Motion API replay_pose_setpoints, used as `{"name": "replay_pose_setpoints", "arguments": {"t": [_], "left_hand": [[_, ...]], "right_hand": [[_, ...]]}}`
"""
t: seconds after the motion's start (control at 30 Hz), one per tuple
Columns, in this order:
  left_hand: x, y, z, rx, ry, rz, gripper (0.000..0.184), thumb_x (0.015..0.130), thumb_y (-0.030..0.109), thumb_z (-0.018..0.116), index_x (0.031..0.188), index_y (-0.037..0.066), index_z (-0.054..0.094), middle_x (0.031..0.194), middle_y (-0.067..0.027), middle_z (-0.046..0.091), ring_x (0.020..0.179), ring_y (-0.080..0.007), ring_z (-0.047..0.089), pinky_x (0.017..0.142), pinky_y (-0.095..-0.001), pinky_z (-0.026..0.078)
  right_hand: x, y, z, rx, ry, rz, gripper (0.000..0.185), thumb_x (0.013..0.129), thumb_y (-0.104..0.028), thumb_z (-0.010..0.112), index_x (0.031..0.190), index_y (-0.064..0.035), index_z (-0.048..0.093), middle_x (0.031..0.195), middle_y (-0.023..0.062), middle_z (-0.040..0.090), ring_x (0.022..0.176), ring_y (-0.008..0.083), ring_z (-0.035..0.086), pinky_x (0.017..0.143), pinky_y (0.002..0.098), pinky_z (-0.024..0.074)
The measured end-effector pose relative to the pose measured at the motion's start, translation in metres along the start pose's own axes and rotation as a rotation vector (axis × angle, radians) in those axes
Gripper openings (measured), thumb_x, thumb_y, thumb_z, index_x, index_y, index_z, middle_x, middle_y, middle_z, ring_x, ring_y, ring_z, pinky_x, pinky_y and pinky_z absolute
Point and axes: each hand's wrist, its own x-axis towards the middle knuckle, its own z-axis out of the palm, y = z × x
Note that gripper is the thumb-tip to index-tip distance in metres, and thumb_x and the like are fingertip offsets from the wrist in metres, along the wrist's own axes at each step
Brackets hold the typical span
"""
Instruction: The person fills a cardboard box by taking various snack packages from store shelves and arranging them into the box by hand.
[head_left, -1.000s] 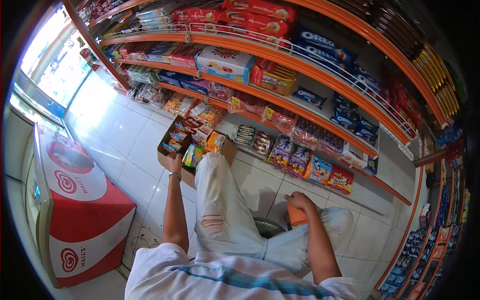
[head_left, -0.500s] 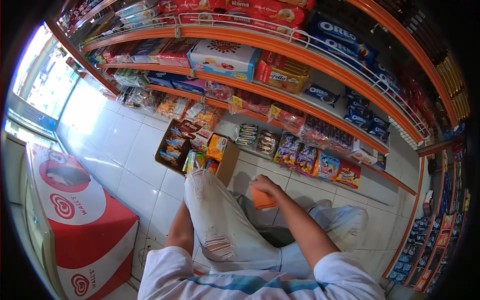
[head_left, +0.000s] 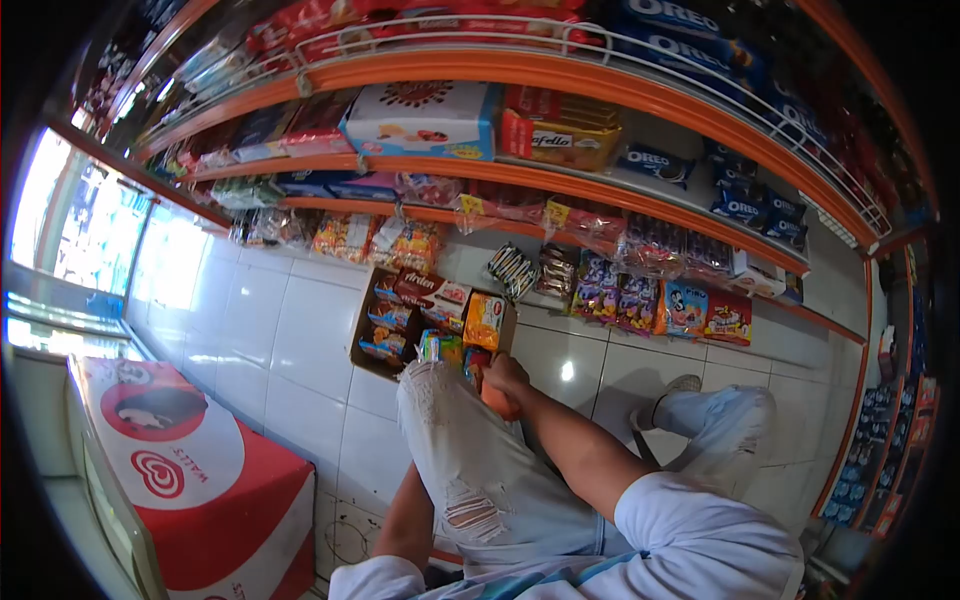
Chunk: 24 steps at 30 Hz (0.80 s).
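Observation:
My right hand (head_left: 507, 373) is closed on an orange cloth (head_left: 500, 402), which hangs below the fingers beside my raised knee. This hand is at the near right corner of an open cardboard box (head_left: 508, 328) on the floor. Inside the box are brown and white Arden packs (head_left: 432, 290), an orange pack (head_left: 485, 320), several blue and orange snack packs (head_left: 388, 345) and a green pack (head_left: 447, 348). My left forearm goes down behind my leg, and the left hand is hidden there.
Orange-edged shelves (head_left: 420, 165) of biscuits span the front. Under them, snack packs (head_left: 610, 290) line the tiled floor (head_left: 290, 320). A red and white Wall's freezer (head_left: 220, 470) stands left. My other foot (head_left: 684, 384) rests at right.
My right hand has moved left with the orange cloth, from above the bare floor to the box's corner. The view has shifted, and my right leg sits further from the hand.

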Motion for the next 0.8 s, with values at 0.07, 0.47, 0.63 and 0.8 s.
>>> {"name": "replay_pose_setpoints", "arguments": {"t": [0.07,0.47,0.63,0.8], "left_hand": [[0.020,0.026,0.028,0.001,-0.026,0.047,0.048,0.084,0.026,0.058,0.122,-0.001,0.049,0.113,-0.0164,0.056,0.101,-0.0275,0.057,0.092,-0.0374,0.044],[0.047,0.001,-0.080,-0.002,-0.121,0.177,0.037,0.089,0.021,0.056,0.119,0.000,0.053,0.103,-0.0130,0.063,0.094,-0.0232,0.060,0.087,-0.0337,0.047],[0.090,0.033,-0.105,-0.027,-0.135,0.243,0.032,0.091,0.019,0.055,0.117,0.000,0.055,0.099,-0.0116,0.066,0.091,-0.0214,0.061,0.086,-0.0321,0.048],[0.101,0.202,-0.070,0.041,-0.274,0.134,0.041,0.088,0.029,0.057,0.119,0.003,0.054,0.096,-0.0091,0.063,0.077,-0.0142,0.059,0.058,-0.0271,0.047]], "right_hand": [[-0.001,0.005,0.007,-0.015,0.051,0.045,0.054,0.079,-0.041,0.062,0.112,0.0005,0.053,0.105,0.0229,0.063,0.099,0.0357,0.061,0.082,0.0448,0.0506],[-0.019,0.075,0.003,-0.024,-0.024,0.112,0.045,0.077,-0.032,0.064,0.107,0.0011,0.056,0.105,0.0219,0.063,0.098,0.0366,0.061,0.083,0.0456,0.0507],[-0.011,0.110,0.017,0.157,0.132,0.121,0.040,0.073,-0.027,0.064,0.095,0.0064,0.060,0.095,0.0280,0.063,0.092,0.0399,0.063,0.079,0.0449,0.0510],[-0.011,0.099,0.008,0.137,0.094,0.111,0.039,0.077,-0.026,0.061,0.103,0.0034,0.057,0.102,0.0255,0.063,0.097,0.0388,0.061,0.083,0.0456,0.0502]]}}
